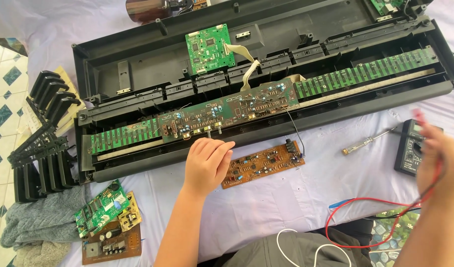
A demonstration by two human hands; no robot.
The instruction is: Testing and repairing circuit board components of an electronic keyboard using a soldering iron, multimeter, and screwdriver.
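Observation:
An opened black keyboard case (138,64) lies across a white cloth, with long green contact strips (365,76) and a brown circuit board (227,113) inside. My left hand (206,163) rests on the case's front edge, fingers loosely curled, touching the left end of a loose brown circuit board (264,163). My right hand (442,158), blurred, is at the far right over a black multimeter (410,148) and grips red probe leads (365,202) that loop down over the cloth.
A green board (209,48) with a ribbon cable sits in the case. A screwdriver (368,142) lies right of the loose board. Several black keys (41,143) stand at left, spare boards (106,217) on a grey towel below them. A white cable (306,247) crosses my lap.

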